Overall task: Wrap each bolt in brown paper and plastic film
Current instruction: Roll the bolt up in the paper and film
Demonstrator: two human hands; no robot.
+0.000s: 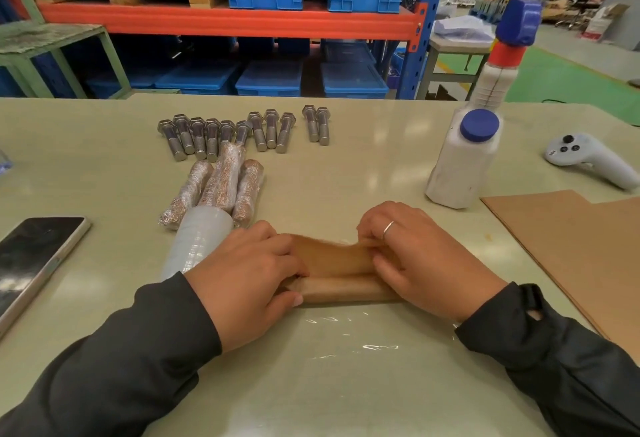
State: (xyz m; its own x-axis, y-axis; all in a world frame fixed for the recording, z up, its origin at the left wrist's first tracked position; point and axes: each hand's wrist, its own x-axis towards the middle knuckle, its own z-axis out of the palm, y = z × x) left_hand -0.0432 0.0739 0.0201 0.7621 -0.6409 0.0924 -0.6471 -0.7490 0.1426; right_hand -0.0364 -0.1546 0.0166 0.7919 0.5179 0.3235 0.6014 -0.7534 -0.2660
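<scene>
A roll of brown paper (341,286) lies across the table in front of me, its loose flap (329,253) lifted behind it; the bolt inside is hidden. My left hand (254,281) grips the roll's left end. My right hand (420,256) pinches the flap's right edge and holds the right end. A clear sheet of plastic film (349,336) lies flat just in front of the roll. Several bare steel bolts (221,133) lie in a row at the back. Three wrapped bolts (221,184) lie side by side nearer me.
A roll of plastic film (197,241) lies left of my left hand. Brown paper sheets (571,246) are stacked at the right. A white bottle with a blue cap (462,159), a white controller (588,159) and a phone (33,260) also sit on the table (363,166).
</scene>
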